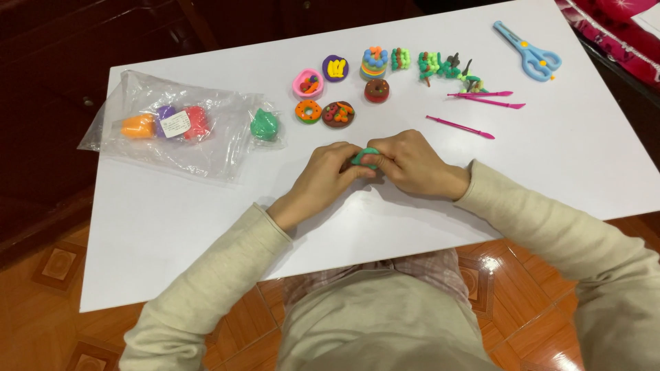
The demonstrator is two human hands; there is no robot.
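Note:
My left hand (324,175) and my right hand (405,161) meet over the middle of a white board (172,227). Both pinch one small piece of green modelling clay (364,155) between their fingertips; only a curved bit of it shows. Just beyond my hands lie small clay models: an orange ring (308,110), a brown disc with toppings (338,114), a brown ring (376,90), a pink bowl shape (307,83), a purple disc with yellow strips (335,68), and a stacked multicoloured piece (374,62).
A clear plastic bag (175,127) with orange, purple and red clay lies at the left, a green lump (264,125) beside it. Pink sculpting sticks (459,127) and blue scissors (529,51) lie at the right. Green clay strings (440,66) sit at the back. Tiled floor shows below.

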